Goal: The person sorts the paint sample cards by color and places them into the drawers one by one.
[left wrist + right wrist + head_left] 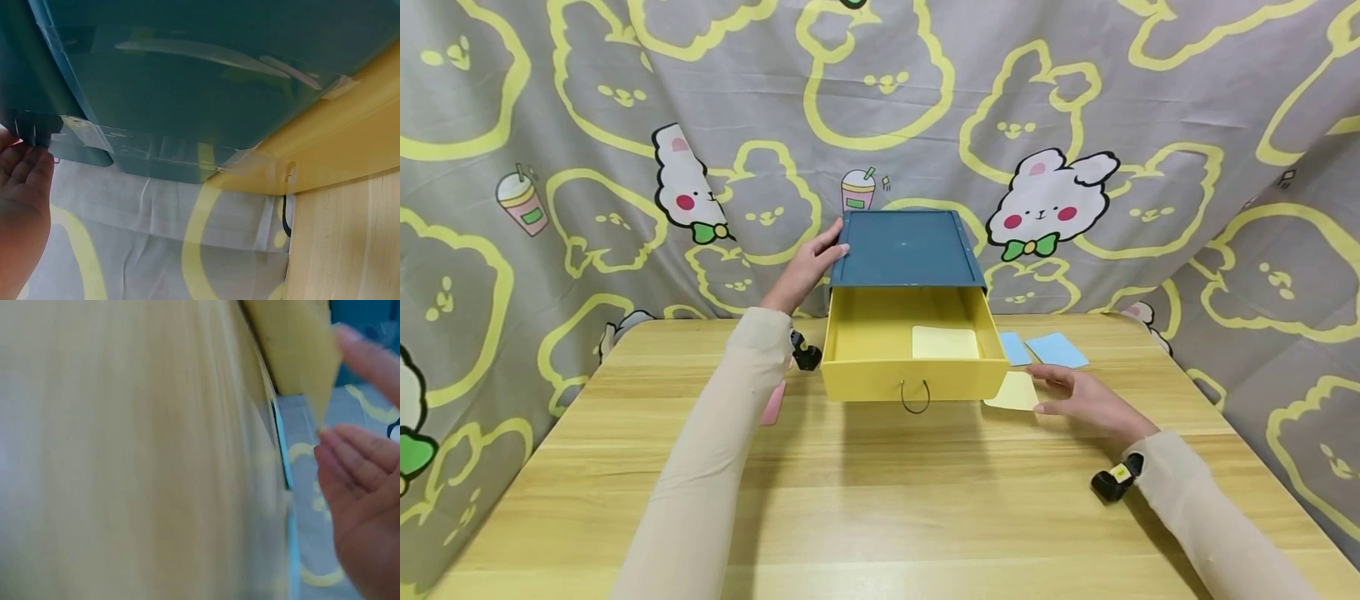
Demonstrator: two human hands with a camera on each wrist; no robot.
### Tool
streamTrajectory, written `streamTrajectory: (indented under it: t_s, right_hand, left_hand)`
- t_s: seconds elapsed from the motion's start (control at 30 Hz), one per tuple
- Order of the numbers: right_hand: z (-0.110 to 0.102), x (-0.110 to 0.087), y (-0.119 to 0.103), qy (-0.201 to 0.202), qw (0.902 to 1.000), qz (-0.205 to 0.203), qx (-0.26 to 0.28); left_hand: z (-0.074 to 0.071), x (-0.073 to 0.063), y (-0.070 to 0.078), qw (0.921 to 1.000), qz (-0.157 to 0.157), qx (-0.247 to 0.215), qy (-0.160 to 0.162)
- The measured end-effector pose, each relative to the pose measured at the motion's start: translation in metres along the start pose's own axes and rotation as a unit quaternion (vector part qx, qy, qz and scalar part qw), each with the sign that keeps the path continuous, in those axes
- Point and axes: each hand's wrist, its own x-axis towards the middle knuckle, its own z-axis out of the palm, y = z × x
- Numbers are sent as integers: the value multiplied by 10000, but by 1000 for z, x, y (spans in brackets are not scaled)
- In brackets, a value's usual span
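Observation:
A dark teal drawer box [910, 250] stands on the table with its yellow drawer [865, 379] pulled out toward me. My left hand [808, 267] grips the box's left side, thumb over the top edge; in the left wrist view its fingers touch the teal casing [169, 100]. Inside the drawer lies a pale yellow card [945, 342]. To the right of the drawer, my right hand [1086, 404] holds another yellow card [1013, 393] by its edges, between thumb and fingers. The right wrist view shows this card [319, 362] tilted up and blurred.
Two light blue cards [1057, 350] lie behind my right hand. A pink card [772, 403] rests left of the drawer, beside my left forearm. A dark loop handle [915, 408] hangs from the drawer front. A patterned curtain [760, 108] hangs behind the wooden table [887, 517].

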Motion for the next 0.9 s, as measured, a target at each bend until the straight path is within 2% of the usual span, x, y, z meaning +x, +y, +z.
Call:
streamTrajectory:
  t_s: [0.27, 0.53, 0.6, 0.67, 0.77, 0.9]
  right_hand:
    - [-21, -1, -36, 294, 9987, -383, 172]
    - [-53, -9, -86, 931, 9933, -651, -209]
    - [-60, -11, -101, 1061, 9925, -561, -215]
    - [-64, -12, -115, 1104, 9923, -549, -119]
    - [-66, -11, -133, 1134, 9905, -741, 235]
    - [-57, -5, -156, 824, 9845, -1318, 817]
  left_hand:
    - [1, 0, 0, 9999, 88, -135, 22]
    - [2, 1, 0, 9998, 83, -176, 33]
    - [1, 5, -8, 9997, 139, -169, 86]
    - [0, 10, -16, 9997, 179, -131, 141]
    - [-2, 16, -27, 9995, 198, -105, 208]
    - [-1, 11, -17, 9996, 117, -232, 139]
